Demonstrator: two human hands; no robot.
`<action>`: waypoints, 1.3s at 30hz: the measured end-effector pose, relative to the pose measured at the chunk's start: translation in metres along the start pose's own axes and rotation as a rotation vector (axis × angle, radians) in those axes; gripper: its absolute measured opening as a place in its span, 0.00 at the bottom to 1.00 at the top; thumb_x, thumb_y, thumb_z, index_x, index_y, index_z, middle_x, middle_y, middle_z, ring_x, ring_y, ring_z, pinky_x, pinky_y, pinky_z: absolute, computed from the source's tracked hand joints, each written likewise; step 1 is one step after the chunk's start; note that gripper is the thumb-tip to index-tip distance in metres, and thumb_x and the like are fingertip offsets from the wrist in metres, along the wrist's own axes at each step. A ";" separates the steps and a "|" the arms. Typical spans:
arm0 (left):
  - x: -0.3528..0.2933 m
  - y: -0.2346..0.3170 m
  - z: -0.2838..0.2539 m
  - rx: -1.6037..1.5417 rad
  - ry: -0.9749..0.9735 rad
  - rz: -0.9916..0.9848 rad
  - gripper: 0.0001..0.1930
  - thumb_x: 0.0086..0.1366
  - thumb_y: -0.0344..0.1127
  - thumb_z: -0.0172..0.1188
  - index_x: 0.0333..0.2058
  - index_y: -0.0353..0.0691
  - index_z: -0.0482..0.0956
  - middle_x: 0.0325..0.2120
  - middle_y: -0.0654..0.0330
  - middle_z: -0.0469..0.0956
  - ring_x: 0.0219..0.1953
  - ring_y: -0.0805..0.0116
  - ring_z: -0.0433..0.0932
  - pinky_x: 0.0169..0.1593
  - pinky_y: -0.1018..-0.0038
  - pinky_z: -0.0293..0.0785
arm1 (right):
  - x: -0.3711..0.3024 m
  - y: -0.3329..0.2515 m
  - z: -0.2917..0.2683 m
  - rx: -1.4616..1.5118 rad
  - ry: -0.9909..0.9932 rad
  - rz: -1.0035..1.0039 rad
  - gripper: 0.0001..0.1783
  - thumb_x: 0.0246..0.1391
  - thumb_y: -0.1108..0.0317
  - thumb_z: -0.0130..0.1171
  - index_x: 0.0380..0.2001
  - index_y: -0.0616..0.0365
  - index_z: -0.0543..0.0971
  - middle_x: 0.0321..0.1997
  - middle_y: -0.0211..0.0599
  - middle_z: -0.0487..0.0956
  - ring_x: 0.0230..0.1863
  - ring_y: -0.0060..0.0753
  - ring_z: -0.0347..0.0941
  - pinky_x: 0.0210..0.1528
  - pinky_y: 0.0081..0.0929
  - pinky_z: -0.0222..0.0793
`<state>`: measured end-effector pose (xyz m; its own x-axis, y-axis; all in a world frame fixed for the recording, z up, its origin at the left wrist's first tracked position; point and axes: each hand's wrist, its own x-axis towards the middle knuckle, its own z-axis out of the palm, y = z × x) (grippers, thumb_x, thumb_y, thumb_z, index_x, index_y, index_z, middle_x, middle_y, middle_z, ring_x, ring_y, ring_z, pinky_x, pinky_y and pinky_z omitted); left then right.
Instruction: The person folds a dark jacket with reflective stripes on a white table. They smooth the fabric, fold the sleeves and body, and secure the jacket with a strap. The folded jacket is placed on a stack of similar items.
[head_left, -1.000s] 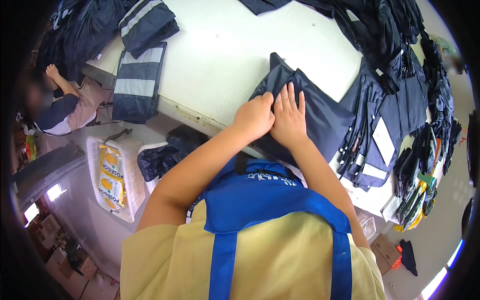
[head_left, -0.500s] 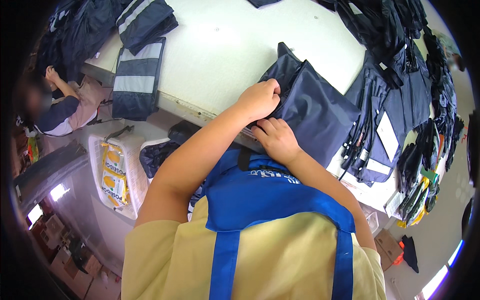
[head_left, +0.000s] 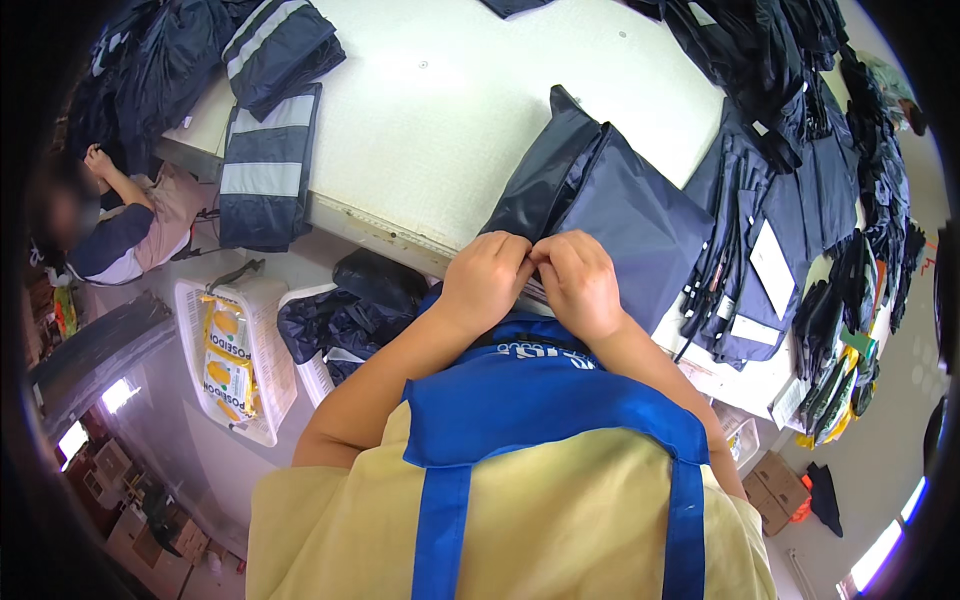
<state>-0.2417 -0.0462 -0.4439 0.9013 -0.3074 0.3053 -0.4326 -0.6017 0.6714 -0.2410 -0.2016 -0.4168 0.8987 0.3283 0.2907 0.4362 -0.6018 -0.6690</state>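
A dark navy garment of smooth, slightly shiny fabric [head_left: 640, 215] lies folded on the white table [head_left: 430, 130], its near end at the table's front edge. A long fold runs down it toward me. My left hand [head_left: 487, 280] and my right hand [head_left: 580, 282] come together at that near end, thumbs and fingertips pinched almost touching. Both are closed on the garment's edge; exactly what sits between the fingertips is hidden. I wear a blue apron [head_left: 550, 400] just below my hands.
Folded garments with grey bands [head_left: 265, 165] hang over the table's edge at left. Dark garments [head_left: 750, 240] pile up at right. Below left stand a white basket with yellow packets [head_left: 265, 360] and another holding dark fabric [head_left: 345, 310]. A co-worker [head_left: 125, 220] sits far left.
My left hand has come down and toward me from the garment's upper left side to its near edge. My right hand has shifted slightly right, and the hands now meet.
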 end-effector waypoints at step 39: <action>0.082 -0.037 0.066 0.078 -0.191 0.094 0.33 0.59 0.49 0.57 0.59 0.37 0.64 0.61 0.46 0.59 0.63 0.51 0.59 0.64 0.55 0.50 | 0.020 0.123 -0.016 -0.583 -0.198 0.528 0.36 0.54 0.45 0.53 0.63 0.46 0.62 0.66 0.39 0.62 0.67 0.46 0.54 0.66 0.52 0.42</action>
<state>-0.1534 -0.0978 -0.4889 0.8394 -0.4947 0.2253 -0.5216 -0.6164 0.5899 -0.1684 -0.2801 -0.4823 0.9918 -0.0155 -0.1267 -0.0413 -0.9781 -0.2038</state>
